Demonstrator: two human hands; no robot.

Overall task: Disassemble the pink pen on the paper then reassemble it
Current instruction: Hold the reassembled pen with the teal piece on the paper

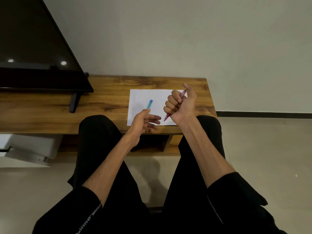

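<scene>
Pink pen point(175, 105) in right grip point(180, 103), above paper point(140, 97).

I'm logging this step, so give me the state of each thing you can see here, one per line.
pink pen: whole, gripped in fist, tip toward person.
right hand: closed around pink pen.
left hand: open, empty, beside teal pen.
teal pen: lying on paper.
paper: flat on table.
screen: off, dark.

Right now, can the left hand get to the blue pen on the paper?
Probably yes: the left hand is open, its thumb already at the near end of the blue pen, with nothing between; the right hand is off to the side.
</scene>
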